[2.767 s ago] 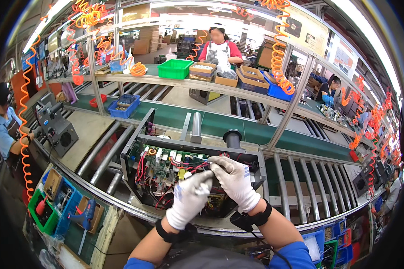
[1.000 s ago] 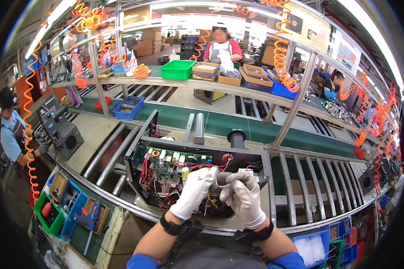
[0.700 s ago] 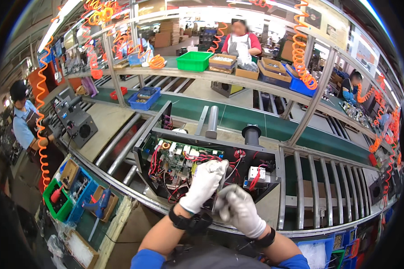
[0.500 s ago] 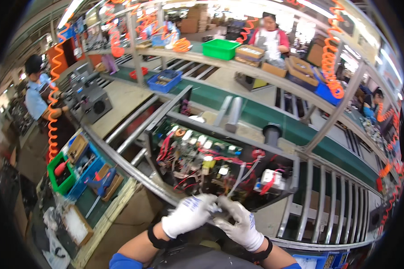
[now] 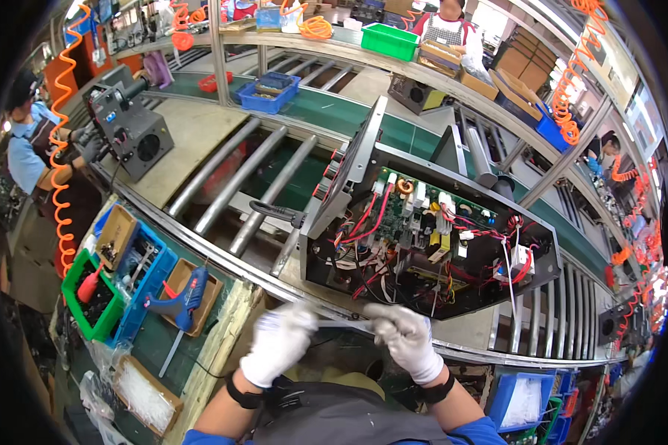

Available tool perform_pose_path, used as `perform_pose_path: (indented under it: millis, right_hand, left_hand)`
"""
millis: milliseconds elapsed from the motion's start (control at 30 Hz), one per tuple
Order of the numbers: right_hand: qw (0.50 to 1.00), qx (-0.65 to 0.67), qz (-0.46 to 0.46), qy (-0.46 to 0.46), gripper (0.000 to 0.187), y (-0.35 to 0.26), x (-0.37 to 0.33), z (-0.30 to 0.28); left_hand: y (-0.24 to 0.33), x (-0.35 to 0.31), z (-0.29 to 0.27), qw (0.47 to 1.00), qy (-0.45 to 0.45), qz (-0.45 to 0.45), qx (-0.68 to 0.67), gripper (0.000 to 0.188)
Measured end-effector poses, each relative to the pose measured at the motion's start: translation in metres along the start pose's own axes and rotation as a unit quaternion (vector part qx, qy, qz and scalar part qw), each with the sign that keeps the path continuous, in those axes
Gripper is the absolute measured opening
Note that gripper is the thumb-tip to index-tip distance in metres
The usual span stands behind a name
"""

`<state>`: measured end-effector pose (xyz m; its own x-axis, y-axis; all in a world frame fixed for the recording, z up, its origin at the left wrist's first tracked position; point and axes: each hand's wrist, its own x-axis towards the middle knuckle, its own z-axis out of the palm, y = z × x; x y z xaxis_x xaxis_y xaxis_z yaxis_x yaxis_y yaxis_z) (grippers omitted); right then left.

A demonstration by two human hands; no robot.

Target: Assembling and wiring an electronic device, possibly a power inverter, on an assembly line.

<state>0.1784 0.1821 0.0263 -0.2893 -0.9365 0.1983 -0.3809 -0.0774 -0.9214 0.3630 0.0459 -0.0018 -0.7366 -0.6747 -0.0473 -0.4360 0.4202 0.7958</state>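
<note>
Both white-gloved hands are in front of the open black metal chassis (image 5: 334, 276), near the bench edge. A thin pale strip (image 5: 343, 324), which looks like a cable tie, is stretched level between them. My left hand (image 5: 282, 334), blurred by motion, is closed on its left end. My right hand (image 5: 407, 337) pinches the other end. Inside the chassis are a green circuit board (image 5: 382, 211) and red and black wires. A narrow white strip (image 5: 510, 271) hangs over its right side. A panel (image 5: 356, 159) stands up at its left.
Metal rollers (image 5: 243, 185) carry the chassis. At left lie a blue glue gun (image 5: 191, 300), a green bin (image 5: 89, 300) and a box of white strips (image 5: 145, 397). A blue bin (image 5: 523, 400) stands at lower right. A co-worker (image 5: 37, 141) handles another black unit (image 5: 130, 130).
My hands have moved apart, drawing the pale strip out between them. The view has shifted, so the chassis appears farther right and more of the rollers shows.
</note>
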Motion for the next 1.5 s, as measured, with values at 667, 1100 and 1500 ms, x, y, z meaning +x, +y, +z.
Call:
perform_pose_path:
  millis: [667,1100,1500]
  right_hand:
    - [0.992,0.031,0.082,-0.087,0.041,0.015,0.112,-0.016]
    - [0.994,0.046,0.046,0.089,0.019,0.037,0.124,0.029]
    - [0.988,-0.081,0.006,0.131,0.020,0.047,0.127,0.028]
  left_hand:
    - [0.008,0.078,0.048,0.946,0.234,0.210,0.083,0.032]
    - [-0.010,0.078,0.009,0.905,0.301,0.298,-0.033,0.029]
    - [0.040,0.100,-0.002,0.958,0.128,0.055,-0.249,0.008]
